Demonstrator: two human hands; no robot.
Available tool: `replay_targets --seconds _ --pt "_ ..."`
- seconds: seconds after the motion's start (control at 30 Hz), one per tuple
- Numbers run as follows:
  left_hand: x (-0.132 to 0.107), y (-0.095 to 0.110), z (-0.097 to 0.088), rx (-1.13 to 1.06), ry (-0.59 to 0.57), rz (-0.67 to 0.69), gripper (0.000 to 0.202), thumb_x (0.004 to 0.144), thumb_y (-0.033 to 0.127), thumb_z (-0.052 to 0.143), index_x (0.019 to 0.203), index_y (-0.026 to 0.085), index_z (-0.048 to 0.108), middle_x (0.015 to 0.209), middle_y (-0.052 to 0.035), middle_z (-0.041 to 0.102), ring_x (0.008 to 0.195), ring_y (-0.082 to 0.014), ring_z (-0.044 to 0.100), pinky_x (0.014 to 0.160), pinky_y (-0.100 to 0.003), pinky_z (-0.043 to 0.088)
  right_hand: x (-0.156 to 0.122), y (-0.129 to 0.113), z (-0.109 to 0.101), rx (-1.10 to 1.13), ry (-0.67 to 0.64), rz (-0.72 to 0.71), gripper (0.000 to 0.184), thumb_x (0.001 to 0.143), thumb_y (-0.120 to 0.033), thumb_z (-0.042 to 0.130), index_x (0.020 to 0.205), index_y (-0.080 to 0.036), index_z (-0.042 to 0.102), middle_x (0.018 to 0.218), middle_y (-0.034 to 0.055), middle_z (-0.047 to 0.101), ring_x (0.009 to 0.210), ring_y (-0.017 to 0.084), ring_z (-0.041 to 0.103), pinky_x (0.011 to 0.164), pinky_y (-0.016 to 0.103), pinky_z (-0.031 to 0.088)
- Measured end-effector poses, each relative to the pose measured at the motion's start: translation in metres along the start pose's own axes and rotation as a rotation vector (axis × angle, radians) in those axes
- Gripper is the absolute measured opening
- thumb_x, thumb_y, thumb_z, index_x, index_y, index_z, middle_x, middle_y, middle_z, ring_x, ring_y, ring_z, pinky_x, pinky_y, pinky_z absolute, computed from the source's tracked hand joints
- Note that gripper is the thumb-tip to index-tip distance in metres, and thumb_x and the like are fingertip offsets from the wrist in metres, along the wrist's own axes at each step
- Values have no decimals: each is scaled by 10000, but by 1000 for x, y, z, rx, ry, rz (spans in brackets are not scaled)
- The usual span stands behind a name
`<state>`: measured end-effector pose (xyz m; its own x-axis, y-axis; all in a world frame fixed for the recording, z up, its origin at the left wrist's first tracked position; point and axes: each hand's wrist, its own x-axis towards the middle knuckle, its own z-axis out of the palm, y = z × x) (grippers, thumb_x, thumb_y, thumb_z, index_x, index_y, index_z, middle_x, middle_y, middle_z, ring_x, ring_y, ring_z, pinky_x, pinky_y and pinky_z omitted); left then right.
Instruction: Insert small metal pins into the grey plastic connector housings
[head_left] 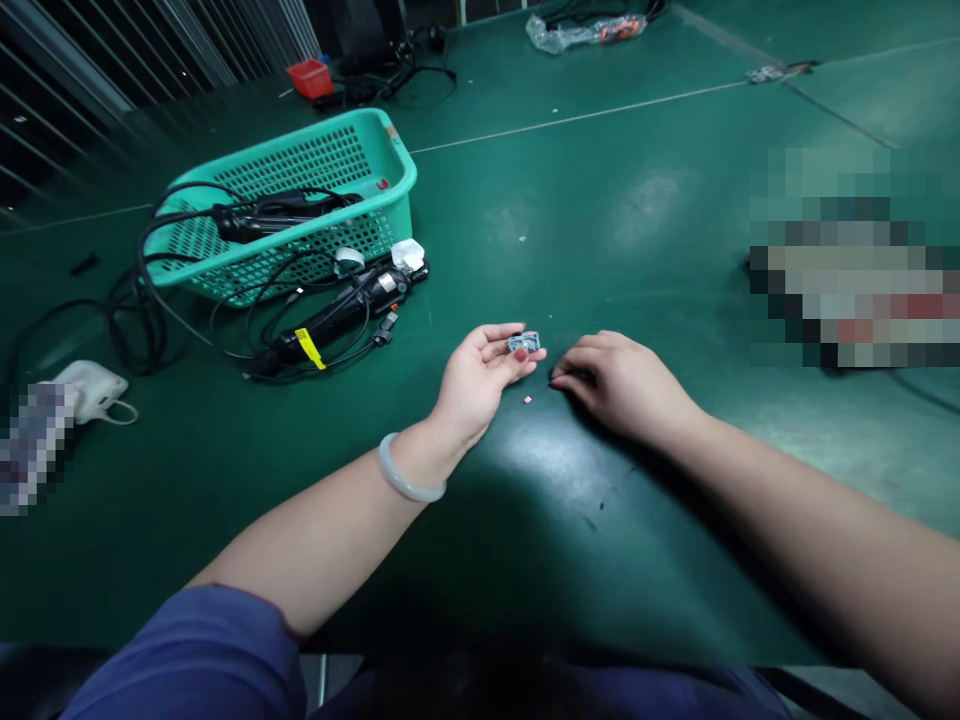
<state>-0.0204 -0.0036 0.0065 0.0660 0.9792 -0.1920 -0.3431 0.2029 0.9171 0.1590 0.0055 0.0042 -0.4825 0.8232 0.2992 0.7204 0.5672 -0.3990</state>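
Between the thumb and fingers of my left hand point(480, 380) is a small blue-grey circuit board point(525, 343), held just above the green table point(465, 560). A pale bangle point(409, 475) circles my left wrist. To the right, my right hand point(619, 380) rests on the tabletop with its thumb and forefinger pinched together; whatever may be between the tips is too small to make out. A tiny reddish-white piece point(527, 399) lies on the table between the two hands, apart from both.
Left of my hands stands a turquoise basket point(401, 185) holding a black corded tool point(274, 215). Another black tool point(337, 315) with a yellow tag and cables lies before it. A white charger point(94, 390) is far left, a red tray point(310, 78) behind. A blurred-out item point(862, 280) sits right.
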Motion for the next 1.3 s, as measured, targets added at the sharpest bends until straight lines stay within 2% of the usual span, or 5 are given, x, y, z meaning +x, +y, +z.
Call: replay_targets --seconds 0.2,0.4,0.67,1.17,1.3 --pt "-1 -1 1 40 -48 13 315 652 168 769 902 150 577 876 -38 709 833 -131 686 897 -337 496 -2 -13 -12 210 169 94 86 839 -246 583 803 -257 661 769 8 712 646 168 627 610 306 482" --pt "-4 1 2 54 -79 -16 336 617 191 794 879 141 589 802 -21 707 782 -121 679 827 -313 508 -3 -15 -13 363 302 105 98 837 -226 597 821 -258 688 836 15 720 763 181 655 667 326 501" --pt "-6 2 3 35 -162 -68 413 545 273 845 835 135 584 716 -9 696 686 -112 673 731 -279 516 1 -15 -11 523 291 102 106 796 -204 637 742 -253 714 857 30 663 816 176 617 702 337 508" --pt "-5 2 3 14 -129 -67 380 583 247 830 856 131 593 720 -6 693 635 -90 656 640 -225 485 -2 -16 -11 466 297 35 140 819 -217 637 872 -280 750 882 21 698 804 161 655 740 323 548" --pt "-4 3 4 -37 -25 -26 275 673 155 762 879 131 582 771 -10 697 717 -100 684 724 -236 509 -6 -21 -15 323 367 -48 167 853 -207 596 930 -254 735 900 41 702 825 162 651 762 319 534"
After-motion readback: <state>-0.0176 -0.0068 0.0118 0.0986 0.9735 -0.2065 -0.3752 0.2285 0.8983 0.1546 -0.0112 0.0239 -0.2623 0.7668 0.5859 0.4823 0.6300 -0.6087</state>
